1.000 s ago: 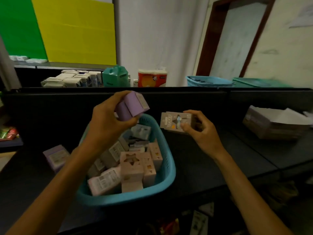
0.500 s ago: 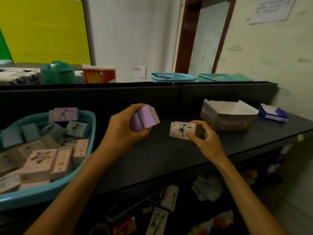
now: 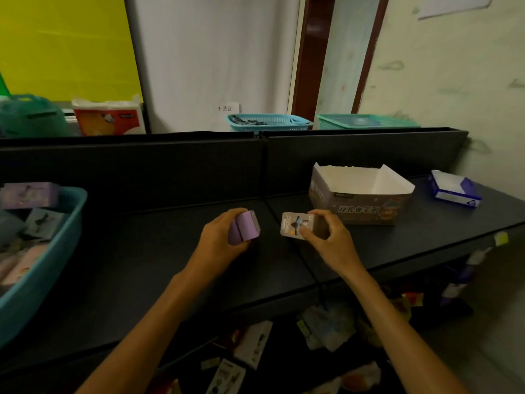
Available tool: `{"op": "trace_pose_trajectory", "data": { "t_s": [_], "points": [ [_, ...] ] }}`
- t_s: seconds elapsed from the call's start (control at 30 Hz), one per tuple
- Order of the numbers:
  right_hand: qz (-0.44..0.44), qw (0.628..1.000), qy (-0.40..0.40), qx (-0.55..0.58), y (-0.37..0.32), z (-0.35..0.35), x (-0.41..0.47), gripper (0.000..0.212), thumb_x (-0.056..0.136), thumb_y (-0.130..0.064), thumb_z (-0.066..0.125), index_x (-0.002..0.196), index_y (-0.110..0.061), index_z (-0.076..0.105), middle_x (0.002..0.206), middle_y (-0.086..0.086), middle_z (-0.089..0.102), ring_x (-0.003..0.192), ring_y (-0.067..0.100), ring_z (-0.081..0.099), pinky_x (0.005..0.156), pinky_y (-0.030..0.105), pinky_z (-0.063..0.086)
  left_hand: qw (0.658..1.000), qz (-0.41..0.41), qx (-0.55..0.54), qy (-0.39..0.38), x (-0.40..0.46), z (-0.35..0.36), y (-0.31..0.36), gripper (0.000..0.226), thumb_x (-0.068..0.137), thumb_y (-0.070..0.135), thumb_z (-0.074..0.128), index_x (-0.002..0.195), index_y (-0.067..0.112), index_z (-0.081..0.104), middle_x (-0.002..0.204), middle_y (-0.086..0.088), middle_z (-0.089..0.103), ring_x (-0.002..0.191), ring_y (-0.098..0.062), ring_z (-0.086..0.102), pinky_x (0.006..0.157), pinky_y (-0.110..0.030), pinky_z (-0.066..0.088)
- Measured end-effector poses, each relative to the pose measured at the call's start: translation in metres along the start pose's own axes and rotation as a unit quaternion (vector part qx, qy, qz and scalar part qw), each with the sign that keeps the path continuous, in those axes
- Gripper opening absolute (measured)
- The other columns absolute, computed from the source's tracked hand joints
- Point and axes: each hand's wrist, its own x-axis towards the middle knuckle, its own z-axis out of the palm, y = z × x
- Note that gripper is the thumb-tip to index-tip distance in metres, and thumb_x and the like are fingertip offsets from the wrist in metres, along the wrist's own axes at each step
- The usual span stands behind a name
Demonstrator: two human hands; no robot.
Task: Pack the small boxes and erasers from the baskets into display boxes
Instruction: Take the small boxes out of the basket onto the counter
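My left hand [image 3: 218,245] grips a small purple box [image 3: 245,231] above the dark shelf. My right hand [image 3: 331,240] pinches a small grey-brown box [image 3: 294,225] with a printed front, just right of the purple one. An open display box [image 3: 360,206] with a white inside stands on the shelf behind and to the right of my right hand. At the left edge, a blue basket [image 3: 42,260] holds several small boxes in purple, grey and pink.
A blue and white carton [image 3: 454,189] lies at the shelf's far right. Behind the dark back panel [image 3: 199,166] stand a blue basket [image 3: 268,122], a green tray [image 3: 366,122] and a red-white pack [image 3: 109,118]. Loose packages lie under the shelf [image 3: 250,348].
The view has swung right, so the blue basket slid to the left edge and the display box came closer. Both hands, still holding their boxes, sit lower over the shelf.
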Motion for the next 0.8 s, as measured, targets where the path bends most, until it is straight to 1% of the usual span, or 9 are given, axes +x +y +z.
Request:
{"op": "trace_pose_trajectory", "data": {
  "t_s": [0.17, 0.2, 0.27, 0.37, 0.47, 0.53, 0.63, 0.7, 0.8],
  "points": [
    [-0.013, 0.999, -0.006, -0.033, 0.019, 0.015, 0.038, 0.041, 0.085, -0.026, 0.069, 0.122, -0.025, 0.052, 0.128, -0.001, 0.043, 0.115, 0.010, 0.044, 0.086, 0.017, 0.040, 1.000, -0.002, -0.004, 0.011, 0.036, 0.027, -0.024, 0.067, 0.075, 0.025, 0.075, 0.133, 0.026, 0.041, 0.135, 0.002, 0.046, 0.124, -0.014, 0.044, 0.102, -0.032, 0.040],
    [-0.014, 0.999, -0.011, -0.040, 0.022, 0.018, 0.045, 0.042, 0.085, -0.026, 0.069, 0.123, -0.024, 0.052, 0.129, -0.001, 0.042, 0.116, 0.011, 0.043, 0.086, 0.017, 0.040, 1.000, -0.002, -0.004, 0.007, 0.043, 0.030, -0.028, 0.068, 0.075, 0.025, 0.075, 0.134, 0.026, 0.041, 0.136, 0.002, 0.045, 0.124, -0.014, 0.043, 0.102, -0.030, 0.039],
    [-0.024, 0.998, -0.020, -0.060, 0.028, 0.025, 0.055, 0.044, 0.084, -0.025, 0.071, 0.123, -0.025, 0.051, 0.131, 0.000, 0.041, 0.118, 0.013, 0.043, 0.092, 0.022, 0.041, 1.000, -0.002, -0.003, -0.007, 0.055, 0.037, -0.034, 0.070, 0.076, 0.023, 0.075, 0.135, 0.027, 0.039, 0.138, 0.002, 0.043, 0.127, -0.013, 0.040, 0.101, -0.026, 0.034],
    [-0.040, 0.995, -0.037, -0.087, 0.037, 0.032, 0.067, 0.049, 0.082, -0.026, 0.072, 0.125, -0.026, 0.050, 0.133, -0.001, 0.040, 0.121, 0.013, 0.043, 0.097, 0.028, 0.043, 1.000, 0.008, 0.005, -0.017, 0.072, 0.046, -0.039, 0.071, 0.076, 0.021, 0.075, 0.136, 0.027, 0.039, 0.141, 0.001, 0.040, 0.130, -0.014, 0.037, 0.103, -0.025, 0.031],
    [-0.029, 0.989, -0.066, -0.132, 0.047, 0.034, 0.075, 0.060, 0.079, -0.031, 0.074, 0.132, -0.024, 0.045, 0.138, 0.000, 0.037, 0.123, 0.017, 0.045, 0.101, 0.035, 0.045, 0.999, 0.012, 0.025, -0.027, 0.082, 0.054, -0.037, 0.071, 0.076, 0.024, 0.075, 0.136, 0.031, 0.037, 0.143, 0.004, 0.035, 0.132, -0.013, 0.033, 0.106, -0.027, 0.030],
    [-0.018, 0.983, -0.081, -0.165, 0.051, 0.035, 0.079, 0.068, 0.079, -0.034, 0.073, 0.138, -0.024, 0.039, 0.142, 0.000, 0.034, 0.126, 0.020, 0.044, 0.103, 0.039, 0.043, 0.997, 0.023, 0.051, -0.048, 0.085, 0.059, -0.033, 0.073, 0.076, 0.025, 0.074, 0.138, 0.032, 0.035, 0.147, 0.005, 0.028, 0.134, -0.011, 0.027, 0.107, -0.025, 0.025],
    [-0.024, 0.979, -0.094, -0.180, 0.053, 0.034, 0.083, 0.070, 0.081, -0.036, 0.071, 0.141, -0.026, 0.035, 0.144, 0.000, 0.032, 0.128, 0.019, 0.041, 0.104, 0.032, 0.038, 0.994, 0.012, 0.073, -0.080, 0.088, 0.064, -0.029, 0.079, 0.075, 0.032, 0.075, 0.141, 0.033, 0.031, 0.151, 0.007, 0.019, 0.138, -0.011, 0.019, 0.105, -0.023, 0.019],
    [-0.035, 0.976, -0.105, -0.187, 0.050, 0.031, 0.085, 0.071, 0.082, -0.039, 0.070, 0.142, -0.025, 0.034, 0.144, 0.000, 0.032, 0.130, 0.019, 0.039, 0.106, 0.032, 0.036, 0.993, -0.012, 0.071, -0.099, 0.089, 0.064, -0.024, 0.085, 0.072, 0.039, 0.076, 0.142, 0.036, 0.027, 0.152, 0.008, 0.017, 0.140, -0.012, 0.017, 0.107, -0.026, 0.019],
    [-0.075, 0.976, -0.108, -0.175, 0.041, 0.022, 0.088, 0.067, 0.083, -0.039, 0.067, 0.141, -0.024, 0.036, 0.143, 0.000, 0.036, 0.130, 0.017, 0.039, 0.107, 0.034, 0.037, 0.993, -0.050, 0.061, -0.086, 0.088, 0.059, -0.014, 0.084, 0.073, 0.042, 0.074, 0.142, 0.037, 0.027, 0.150, 0.006, 0.026, 0.136, -0.013, 0.026, 0.106, -0.029, 0.026]
  ]
}}
